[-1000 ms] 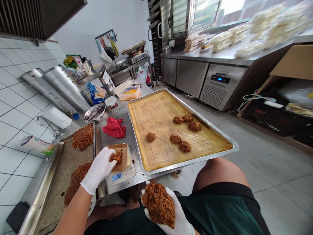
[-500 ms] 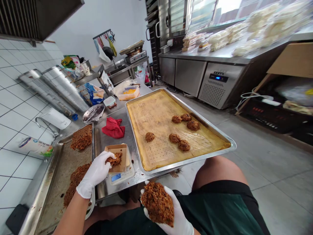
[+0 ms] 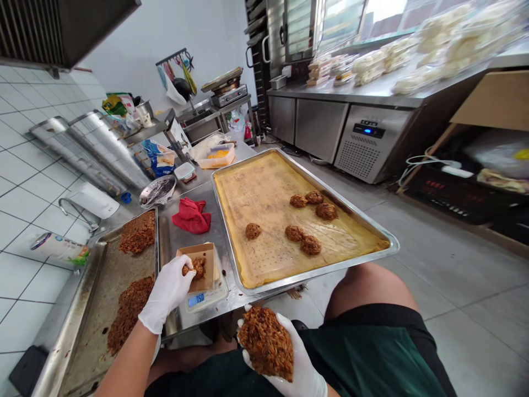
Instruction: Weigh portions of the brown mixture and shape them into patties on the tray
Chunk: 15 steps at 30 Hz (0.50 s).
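Observation:
My left hand (image 3: 170,288), in a white glove, reaches into a small cardboard box (image 3: 209,255) with its fingertips pinched on brown, crumbly, sticky mixture (image 3: 199,267). That box rests on a white digital scale (image 3: 215,296) whose lit display seems to read 35.0 or 39.0. Near my lap, my gloved right hand (image 3: 303,364) cups a large clump of the same mixture (image 3: 266,342) from below. To the right, a big metal tray (image 3: 392,249) lined with a yellowish sheet holds several rounded lumps, one of them a lump (image 3: 253,231) apart from the others.
At the left lies another metal tray (image 3: 97,298) with two heaps of mixture. A red cloth (image 3: 192,216) sits behind the scale. Farther back are a clear-wrapped bowl (image 3: 157,191) and a plastic tub (image 3: 217,160). A steel counter fridge (image 3: 322,121) stands across the floor.
My left hand has shifted slightly back toward the box's near left side, and its fingers have drawn together into a pinch. My right hand holds the clump in the same place.

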Motion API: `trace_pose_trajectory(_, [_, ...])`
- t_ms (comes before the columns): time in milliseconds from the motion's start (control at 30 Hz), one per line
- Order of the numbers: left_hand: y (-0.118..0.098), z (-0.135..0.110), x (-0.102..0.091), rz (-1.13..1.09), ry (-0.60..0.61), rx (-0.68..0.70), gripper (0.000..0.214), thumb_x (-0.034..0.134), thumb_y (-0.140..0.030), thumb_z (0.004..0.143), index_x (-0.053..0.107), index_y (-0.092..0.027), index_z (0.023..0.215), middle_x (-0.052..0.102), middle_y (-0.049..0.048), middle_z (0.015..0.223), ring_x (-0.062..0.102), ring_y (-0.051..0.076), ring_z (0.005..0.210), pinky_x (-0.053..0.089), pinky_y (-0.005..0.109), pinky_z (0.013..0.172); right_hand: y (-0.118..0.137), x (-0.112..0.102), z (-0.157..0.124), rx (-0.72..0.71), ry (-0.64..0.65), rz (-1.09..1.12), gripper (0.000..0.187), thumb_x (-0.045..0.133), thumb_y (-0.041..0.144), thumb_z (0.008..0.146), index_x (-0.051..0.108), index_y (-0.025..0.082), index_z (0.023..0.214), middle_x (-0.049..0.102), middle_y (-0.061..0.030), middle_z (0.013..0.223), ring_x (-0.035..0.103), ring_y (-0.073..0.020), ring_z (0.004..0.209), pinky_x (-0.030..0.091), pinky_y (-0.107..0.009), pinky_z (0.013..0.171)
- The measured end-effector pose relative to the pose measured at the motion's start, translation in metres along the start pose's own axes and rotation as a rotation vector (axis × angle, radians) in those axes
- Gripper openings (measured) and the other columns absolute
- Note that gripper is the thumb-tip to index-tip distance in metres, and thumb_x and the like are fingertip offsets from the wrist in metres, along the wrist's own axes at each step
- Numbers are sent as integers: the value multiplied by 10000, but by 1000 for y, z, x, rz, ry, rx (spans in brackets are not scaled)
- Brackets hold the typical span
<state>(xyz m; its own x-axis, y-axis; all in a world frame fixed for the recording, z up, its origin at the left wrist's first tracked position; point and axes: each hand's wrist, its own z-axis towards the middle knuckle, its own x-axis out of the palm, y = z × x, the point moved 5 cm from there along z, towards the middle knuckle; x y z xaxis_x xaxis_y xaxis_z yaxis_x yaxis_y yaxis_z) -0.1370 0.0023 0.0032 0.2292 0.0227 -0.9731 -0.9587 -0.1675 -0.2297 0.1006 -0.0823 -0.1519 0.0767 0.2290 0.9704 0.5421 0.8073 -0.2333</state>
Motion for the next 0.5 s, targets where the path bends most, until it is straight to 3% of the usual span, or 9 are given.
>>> trace_pose_trajectory(167, [1, 3, -5, -37, 58, -33, 131, 501, -153, 804, 609, -228, 806, 670, -17, 749, 622, 169, 702, 428, 267, 686, 1, -4, 0, -3, -15, -2, 469, 560, 498, 910, 704, 168, 1210, 731, -122, 1259, 669, -270, 1163, 441, -471, 1030])
trace_pose_trajectory(333, [-1, 2, -21, -59, 147, -40, 297, 512, -134, 775, 699, -240, 980, 756, 4, 971, 695, 181, 786, 494, 284, 736, 0, -7, 0, -5, -36, -3, 475, 572, 509, 901, 705, 172, 1209, 729, -125, 1261, 666, -279, 1168, 440, -476, 1031])
trace_pose_trajectory(400, [-7, -1, -41, 9, 85, -24, 327, 527, -160, 809, 678, -257, 1083, 747, 13, 1086, 701, 213, 923, 504, 325, 841, 0, -7, 0, -5, -41, -3, 474, 566, 505, 907, 702, 169, 1212, 734, -127, 1250, 669, -277, 1161, 438, -478, 1034])
trace_pose_trajectory(500, [-30, -12, -68, 86, -101, 38, 272, 543, -225, 879, 632, -245, 1135, 706, 39, 1181, 663, 241, 1072, 495, 373, 946, 0, -5, -1, -1, -50, 4, 477, 556, 508, 912, 694, 175, 1224, 735, -124, 1248, 668, -272, 1159, 426, -485, 1051])
